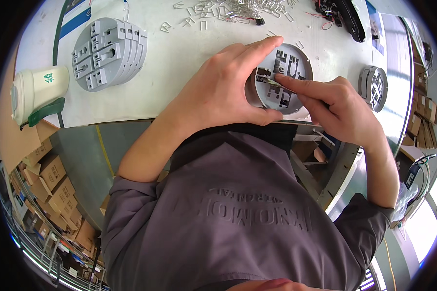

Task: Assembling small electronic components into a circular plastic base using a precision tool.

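Observation:
My left hand (223, 80) curves round the left side of a round grey plastic housing (302, 58) at the table's front edge, thumb near me and fingers at the far side. Dark slots and raised blocks fill the housing's inside. My right hand (342, 104) reaches in from the right, its index fingertip pressing at the middle of the housing. A thin pale strip (275, 83) shows beside that fingertip; its kind is too small to tell. The right thumb and other fingers are bent in close under the index finger.
Stacked grey housings (109, 53) stand at left, beside a cream lidded container (41, 89) with a green handle. U-shaped metal clips (243, 9) lie scattered at the back. Black parts with red wires (342, 14) lie at back right. More round housings (373, 88) sit at right.

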`<act>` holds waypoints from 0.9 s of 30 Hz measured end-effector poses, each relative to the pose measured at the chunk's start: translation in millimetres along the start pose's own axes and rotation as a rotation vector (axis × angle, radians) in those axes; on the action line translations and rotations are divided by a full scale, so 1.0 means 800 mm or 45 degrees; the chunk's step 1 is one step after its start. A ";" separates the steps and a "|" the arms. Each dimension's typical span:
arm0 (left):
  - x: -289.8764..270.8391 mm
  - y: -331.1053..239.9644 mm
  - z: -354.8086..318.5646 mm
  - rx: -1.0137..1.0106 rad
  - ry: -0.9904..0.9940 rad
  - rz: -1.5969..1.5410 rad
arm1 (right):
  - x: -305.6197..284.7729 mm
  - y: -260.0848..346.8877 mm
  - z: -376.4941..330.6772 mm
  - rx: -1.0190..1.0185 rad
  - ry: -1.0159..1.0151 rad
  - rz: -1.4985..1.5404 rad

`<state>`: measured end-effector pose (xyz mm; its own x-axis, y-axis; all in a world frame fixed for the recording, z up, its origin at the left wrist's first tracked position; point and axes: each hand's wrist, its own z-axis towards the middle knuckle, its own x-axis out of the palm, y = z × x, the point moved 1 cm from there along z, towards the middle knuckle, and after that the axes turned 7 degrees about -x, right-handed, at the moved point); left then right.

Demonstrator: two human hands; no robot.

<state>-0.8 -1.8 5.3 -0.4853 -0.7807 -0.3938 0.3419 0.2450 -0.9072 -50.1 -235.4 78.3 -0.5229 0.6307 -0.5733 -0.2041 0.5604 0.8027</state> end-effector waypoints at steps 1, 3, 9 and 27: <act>0.000 -0.001 0.000 0.004 0.001 0.001 | 0.001 0.000 0.000 -0.008 -0.009 0.000; 0.000 -0.001 0.000 0.007 0.003 0.003 | 0.001 0.002 0.000 -0.017 -0.019 0.002; 0.001 0.000 0.004 0.016 0.028 0.000 | 0.001 0.055 0.013 0.026 0.059 -0.701; -0.003 0.007 0.002 0.033 0.044 0.023 | -0.003 0.077 0.015 0.220 0.208 -0.861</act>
<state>3.6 0.5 1.4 -0.5058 -0.7560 -0.4156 0.3715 0.2439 -0.8958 -51.9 -195.8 127.2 -0.4480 0.0345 -0.8934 -0.4002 0.8858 0.2348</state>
